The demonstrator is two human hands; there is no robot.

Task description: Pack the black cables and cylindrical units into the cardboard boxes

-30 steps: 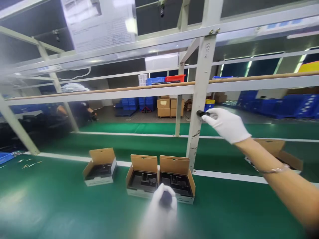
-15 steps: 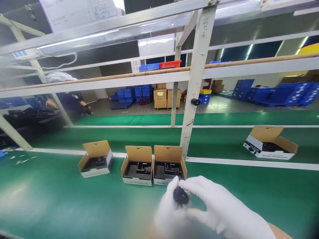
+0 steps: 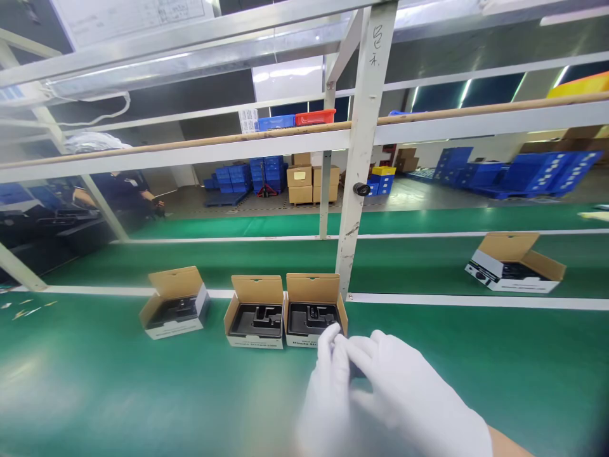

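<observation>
Both my hands wear white gloves and meet low in the middle of the view. My left hand [image 3: 328, 387] and my right hand [image 3: 404, 400] are closed together round a small dark part [image 3: 356, 370], of which only a sliver shows between the fingers. Just beyond my fingertips sit two open cardboard boxes side by side, the right box [image 3: 311, 312] and the left box [image 3: 257, 314], each with a black moulded insert. A third open box [image 3: 174, 303] lies further left on the green belt [image 3: 118, 387].
A white steel post [image 3: 354, 190] with a black knob [image 3: 360, 189] rises behind the boxes. Another open box [image 3: 516, 263] rests on the far belt at right. A co-worker [image 3: 114, 184] sits at far left. Blue crates and cartons stand in the background.
My right hand came down from the black knob on the post and joined my left hand round the dark part. The view has tilted downward slightly.
</observation>
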